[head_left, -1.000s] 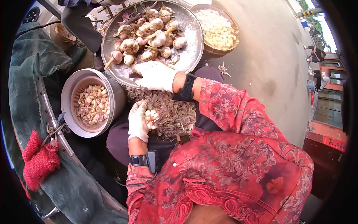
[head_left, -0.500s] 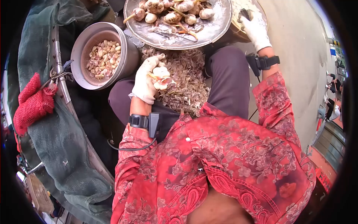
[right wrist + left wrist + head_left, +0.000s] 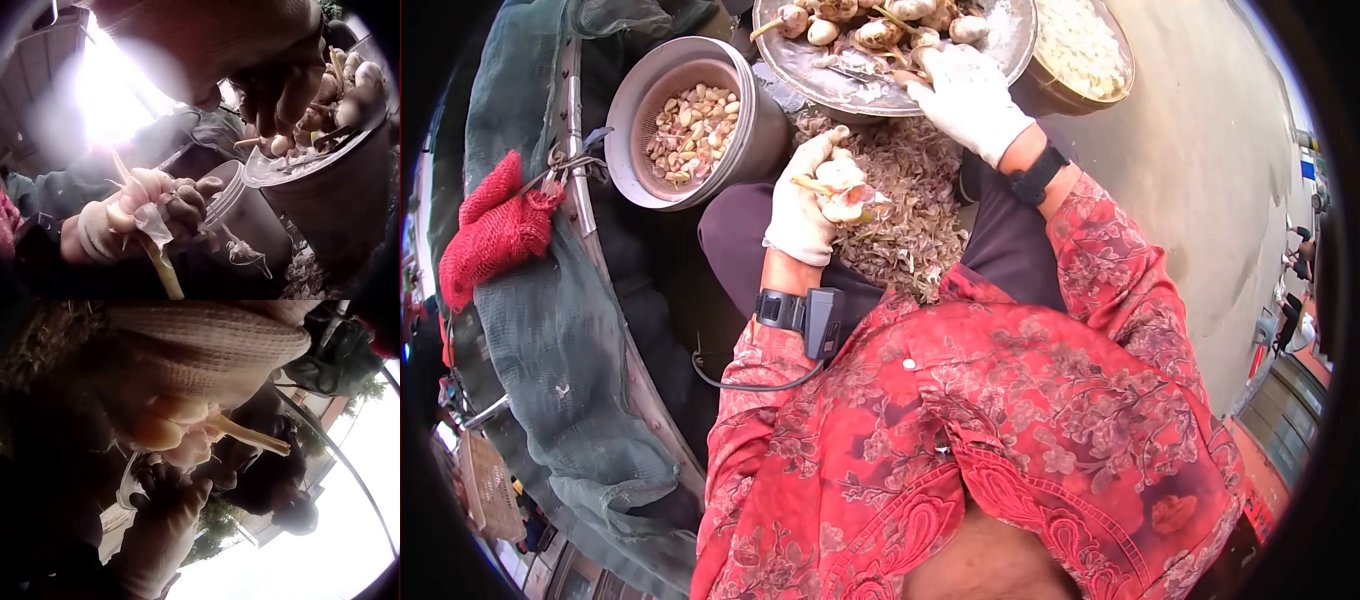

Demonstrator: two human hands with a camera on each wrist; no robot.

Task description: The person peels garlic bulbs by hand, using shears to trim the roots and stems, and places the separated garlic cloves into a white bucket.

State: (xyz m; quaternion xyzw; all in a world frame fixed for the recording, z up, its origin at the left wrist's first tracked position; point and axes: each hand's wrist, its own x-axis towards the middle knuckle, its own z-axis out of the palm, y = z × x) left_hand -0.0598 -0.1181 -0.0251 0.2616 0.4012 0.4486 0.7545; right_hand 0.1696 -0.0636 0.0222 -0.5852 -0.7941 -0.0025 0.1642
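My gloved left hand (image 3: 800, 200) holds a garlic bulb (image 3: 840, 180) whose cloves are partly bared and spread. In the left wrist view the bulb (image 3: 178, 434) shows pale cloves and a cut stalk. Loose skin hangs from the same bulb (image 3: 142, 194) in the right wrist view. My gloved right hand (image 3: 972, 98) reaches over the near rim of a round metal pan (image 3: 1000, 75), close to the garlic. Its fingers (image 3: 292, 100) are loosely bent, with a gap to the thumb. A thin blade with a dark handle (image 3: 337, 136) lies in the pan by the unpeeled garlic bulbs (image 3: 369, 75).
Left of the pan stands a grey bucket (image 3: 772, 130) with a basket of loose cloves (image 3: 698, 130). A basin (image 3: 1122, 85) of white peeled cloves is at the right. Garlic skins (image 3: 910, 190) heap between my knees. Green netting (image 3: 550, 400) and a red mesh bag (image 3: 510, 235) are at the left.
My right hand went from the pan out over the peeled-clove basin, then back to the pan's near rim. My left hand keeps hold of the garlic bulb. The head view has shifted.
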